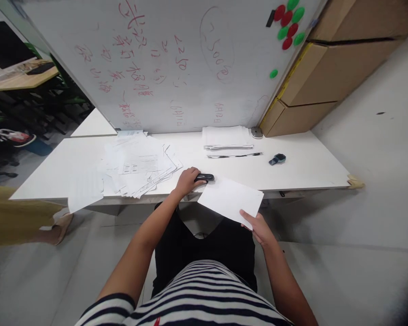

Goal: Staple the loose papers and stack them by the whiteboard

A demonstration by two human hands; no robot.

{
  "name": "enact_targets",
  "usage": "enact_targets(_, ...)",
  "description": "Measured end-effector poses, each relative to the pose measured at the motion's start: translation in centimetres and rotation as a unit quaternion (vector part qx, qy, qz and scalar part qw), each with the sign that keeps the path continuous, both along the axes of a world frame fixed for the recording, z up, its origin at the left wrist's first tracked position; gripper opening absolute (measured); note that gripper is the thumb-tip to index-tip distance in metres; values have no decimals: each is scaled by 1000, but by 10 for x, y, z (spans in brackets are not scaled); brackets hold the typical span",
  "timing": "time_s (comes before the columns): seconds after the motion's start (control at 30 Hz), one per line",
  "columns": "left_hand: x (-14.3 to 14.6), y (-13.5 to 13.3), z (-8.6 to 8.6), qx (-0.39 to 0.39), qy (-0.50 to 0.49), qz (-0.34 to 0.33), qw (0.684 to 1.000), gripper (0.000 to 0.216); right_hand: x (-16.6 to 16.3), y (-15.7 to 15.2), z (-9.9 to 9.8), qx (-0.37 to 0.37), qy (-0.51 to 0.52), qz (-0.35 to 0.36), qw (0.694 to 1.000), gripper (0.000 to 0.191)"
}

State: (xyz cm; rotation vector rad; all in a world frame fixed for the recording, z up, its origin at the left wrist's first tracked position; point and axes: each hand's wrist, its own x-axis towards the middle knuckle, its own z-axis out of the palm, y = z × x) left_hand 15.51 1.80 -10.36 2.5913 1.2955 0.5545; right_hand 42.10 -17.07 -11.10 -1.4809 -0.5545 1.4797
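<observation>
White paper (230, 198) meets black stapler (207, 177), mid-frame.
Left hand (188, 180) grips the stapler; right hand (259, 227) pinches the paper (lower-right corner).

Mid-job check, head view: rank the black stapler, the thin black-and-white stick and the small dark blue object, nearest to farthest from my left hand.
From the left hand:
1. Black stapler, in its grip.
2. Thin black-and-white stick, on the table, farther back and to the right.
3. Small dark blue object, beyond the stick's right end.
</observation>
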Motion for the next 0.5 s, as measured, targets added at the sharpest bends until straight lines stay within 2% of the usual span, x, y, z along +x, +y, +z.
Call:
enact_targets(0.27,-1,0,-1,8,-19,-27,999,37,3,9,-3,11,-7,103,995,43)
enact_targets(0.5,0,0,0,2,-4,-42,999,45,5,20,4,24,-6,126,992,43)
